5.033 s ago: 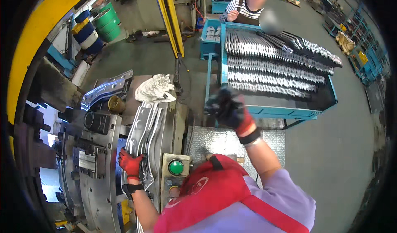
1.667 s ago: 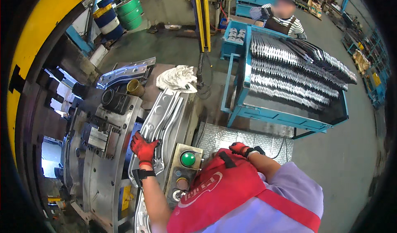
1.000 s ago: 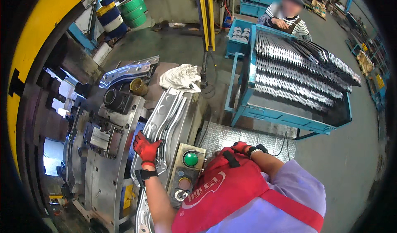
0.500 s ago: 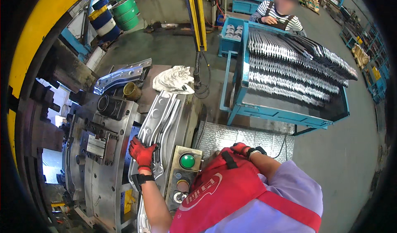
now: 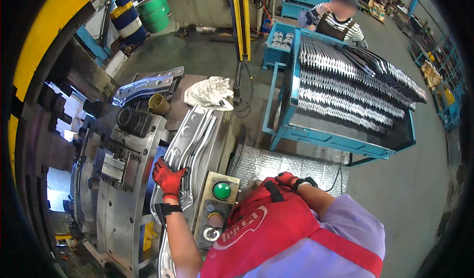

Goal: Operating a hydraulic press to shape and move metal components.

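Observation:
My left hand, in a red and black glove, lies on a long silver pressed metal part at the front of the press. Its fingers are spread across the part and the thumb points to the right. Similar curved parts lie close beside and under it, so I cannot tell how many there are. My right hand, also gloved in red, is by the upper edge of my red apron, fingers curled. What it holds, if anything, is hidden. A control box with a green button stands between my left arm and the apron.
To the left is the press die. A white rag, a small pot and another metal part lie beyond. A blue bin of stacked parts stands far right, with a co-worker behind it.
The view has shifted slightly. My hands stay in nearly the same places. The co-worker has raised a hand toward the head.

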